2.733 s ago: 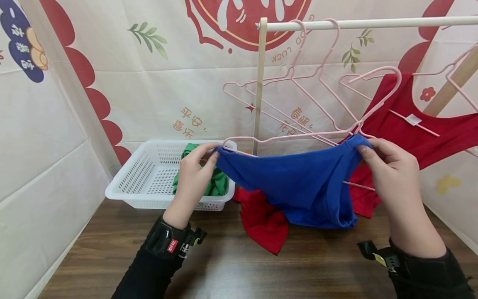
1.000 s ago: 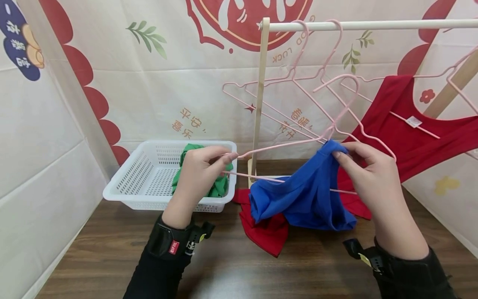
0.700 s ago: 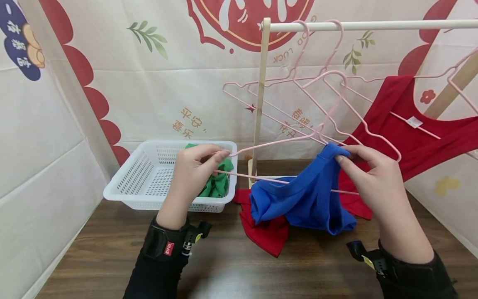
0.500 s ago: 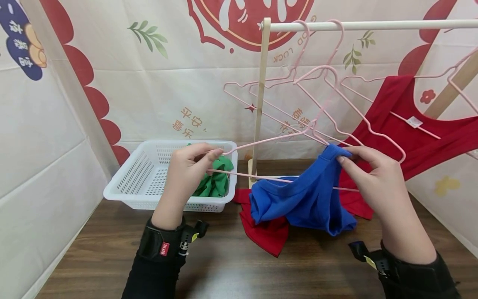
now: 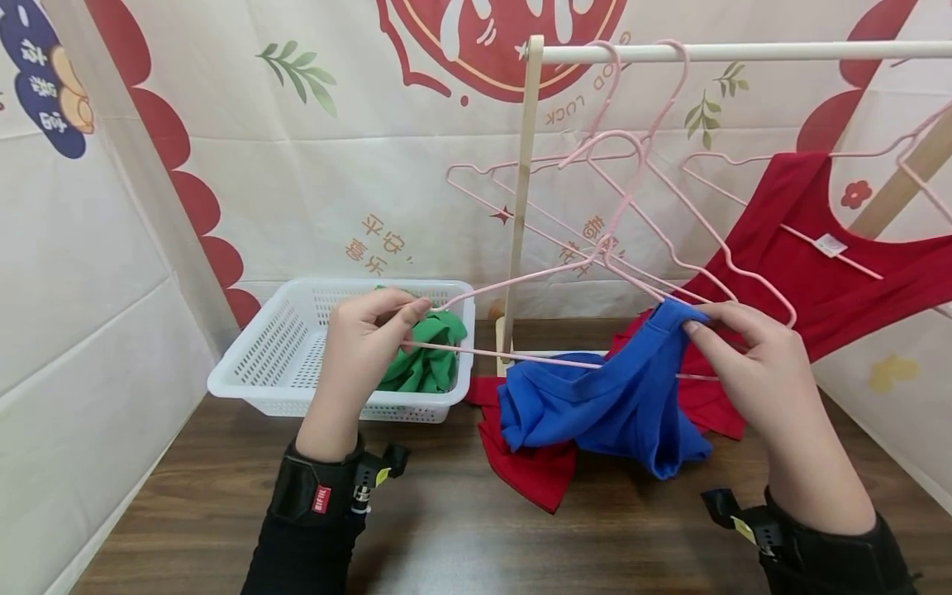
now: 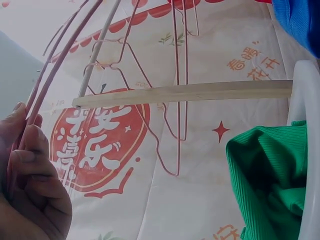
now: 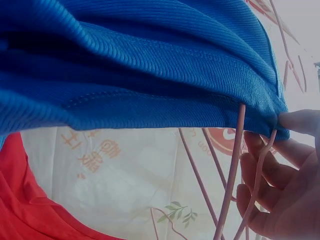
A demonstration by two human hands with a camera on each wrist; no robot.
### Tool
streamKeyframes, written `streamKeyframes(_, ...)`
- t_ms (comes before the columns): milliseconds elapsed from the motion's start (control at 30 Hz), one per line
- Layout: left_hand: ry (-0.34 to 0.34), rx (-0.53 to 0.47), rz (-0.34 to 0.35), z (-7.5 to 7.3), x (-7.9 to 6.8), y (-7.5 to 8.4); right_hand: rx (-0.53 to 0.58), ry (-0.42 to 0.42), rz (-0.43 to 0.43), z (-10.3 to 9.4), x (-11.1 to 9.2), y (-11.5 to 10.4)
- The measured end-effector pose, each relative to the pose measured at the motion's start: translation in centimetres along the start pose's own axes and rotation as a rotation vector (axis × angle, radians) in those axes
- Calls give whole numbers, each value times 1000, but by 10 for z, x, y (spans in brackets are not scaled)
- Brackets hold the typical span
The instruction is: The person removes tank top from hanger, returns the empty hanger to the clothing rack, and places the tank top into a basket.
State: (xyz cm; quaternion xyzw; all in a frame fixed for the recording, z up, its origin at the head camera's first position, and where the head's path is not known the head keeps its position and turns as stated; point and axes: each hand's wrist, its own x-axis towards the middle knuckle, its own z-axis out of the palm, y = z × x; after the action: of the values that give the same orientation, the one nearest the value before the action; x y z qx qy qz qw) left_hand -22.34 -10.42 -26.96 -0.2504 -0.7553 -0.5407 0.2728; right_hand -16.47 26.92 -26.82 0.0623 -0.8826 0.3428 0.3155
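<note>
My left hand (image 5: pixel 369 335) pinches the left end of a pink clothes hanger (image 5: pixel 521 278) over the white basket; the left wrist view shows thumb and fingers (image 6: pixel 32 155) closed on its wire. My right hand (image 5: pixel 754 347) pinches the upper right corner of a blue ribbed garment (image 5: pixel 595 405) between thumb and forefinger. In the right wrist view the hanger's wires (image 7: pixel 234 175) run into the blue cloth (image 7: pixel 190 65) beside those fingers. The garment's left side hangs slack and crumpled, off the hanger's left end.
The white basket (image 5: pixel 245 382) holds a green ribbed cloth (image 5: pixel 427 364). Pink hangers (image 5: pixel 673 107) hang from a white rail (image 5: pixel 744 52) on a wooden post (image 5: pixel 524 165). A red sleeveless top (image 5: pixel 781 215) hangs at right. Red cloth (image 5: pixel 531 471) lies on the brown table (image 5: pixel 446 537).
My left hand has let go of the blue garment's left corner, which dropped, and taken the hanger's left end. Hand and hanger have since shifted left. My right hand keeps its pinch.
</note>
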Motion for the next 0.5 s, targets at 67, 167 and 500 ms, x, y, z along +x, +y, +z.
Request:
streamKeyframes(67, 1, 4, 6, -1, -1, -1, 9, 0, 6, 2, -1, 1)
streamKeyframes(167, 6, 9, 0, -5, -2, -4, 15, -9, 14, 3, -2, 3)
streamKeyframes(500, 50, -47, -23, -22, -4, -8, 13, 10, 18, 1, 0, 8)
